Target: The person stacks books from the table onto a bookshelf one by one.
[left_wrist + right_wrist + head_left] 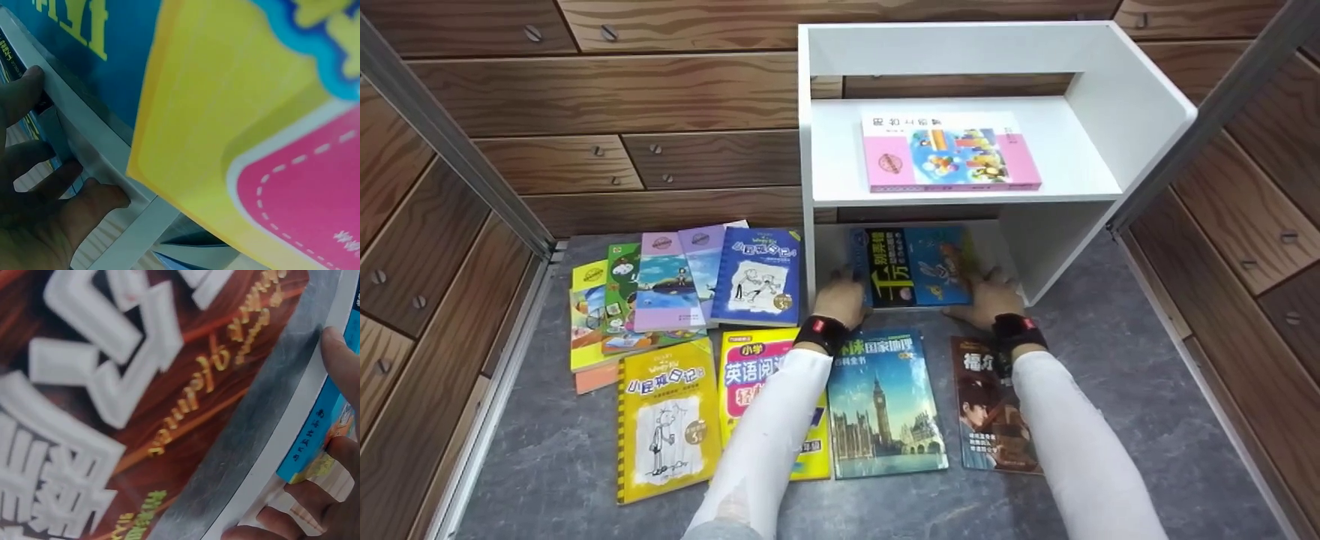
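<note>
A book (937,266) with a black band, big yellow characters and a blue picture cover lies flat on the lower shelf of a white shelf unit (1065,247). My left hand (841,300) holds its left end; in the left wrist view the thumb (34,76) touches the front edge, with bent fingers at the end. At the opposite end my right hand (994,300) grips the book, its thumb (336,349) against the blue spine (315,430) in the right wrist view. Parts of both hands' fingers are hidden in the head view.
A pink-and-white book (952,154) lies on the upper shelf. On the grey floor are a Big Ben cover book (885,412), a brown book (982,412), a yellow-and-pink book (750,367), a yellow cartoon book (669,420), a blue book (757,277) and several overlapping books (667,281).
</note>
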The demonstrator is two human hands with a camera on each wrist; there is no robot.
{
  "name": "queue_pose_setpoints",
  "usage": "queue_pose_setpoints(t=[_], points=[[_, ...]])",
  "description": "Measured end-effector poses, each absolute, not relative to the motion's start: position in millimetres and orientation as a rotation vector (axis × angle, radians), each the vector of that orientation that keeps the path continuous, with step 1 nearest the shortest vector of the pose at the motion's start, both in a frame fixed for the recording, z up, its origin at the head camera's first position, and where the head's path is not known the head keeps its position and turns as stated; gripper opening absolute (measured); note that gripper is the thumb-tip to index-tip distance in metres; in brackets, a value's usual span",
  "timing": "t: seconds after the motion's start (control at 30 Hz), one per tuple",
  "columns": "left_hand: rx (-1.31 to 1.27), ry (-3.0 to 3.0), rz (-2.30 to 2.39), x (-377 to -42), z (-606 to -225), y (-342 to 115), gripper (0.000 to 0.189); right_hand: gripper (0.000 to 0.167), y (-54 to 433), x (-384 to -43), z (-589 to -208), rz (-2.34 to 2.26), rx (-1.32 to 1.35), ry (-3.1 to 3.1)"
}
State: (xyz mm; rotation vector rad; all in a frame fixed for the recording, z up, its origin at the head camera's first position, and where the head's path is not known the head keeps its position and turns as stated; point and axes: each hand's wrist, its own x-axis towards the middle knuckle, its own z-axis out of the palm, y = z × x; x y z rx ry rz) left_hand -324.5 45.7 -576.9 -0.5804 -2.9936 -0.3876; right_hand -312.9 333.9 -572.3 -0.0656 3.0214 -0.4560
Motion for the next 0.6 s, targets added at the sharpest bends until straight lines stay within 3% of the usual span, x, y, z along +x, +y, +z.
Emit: queue_pose_setpoints(t=[0.3,0.6], points=[[-0.573,-3.032,-0.540,-312,-578,40,0.061,0.111,342,-301,-576,-0.506,-0.094,3.080],[-0.604,-3.062,-0.704,-287,-575,30,0.059,0.089,352,-273,-575,-1.037,0.000,3.015]])
